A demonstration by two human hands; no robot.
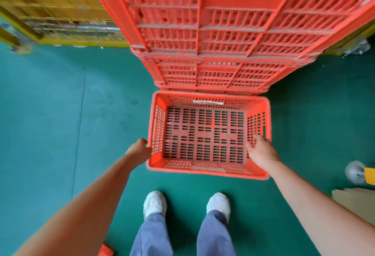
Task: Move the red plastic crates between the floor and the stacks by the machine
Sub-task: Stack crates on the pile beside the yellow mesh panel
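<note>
An empty red plastic crate (205,133) with a slotted bottom sits low over the green floor, straight ahead of my feet. My left hand (140,149) grips its left rim near the front corner. My right hand (261,152) holds the right rim, fingers curled over the wall. Directly behind it rises a tall stack of red crates (213,32), filling the upper middle of the view. Whether the held crate touches the floor cannot be told.
A yellow mesh machine guard (56,12) runs along the back left. At the right are a grey castor wheel (355,171) with a yellow part and cardboard (355,203). A red crate corner (105,250) shows at bottom left. Green floor (60,113) spreads left.
</note>
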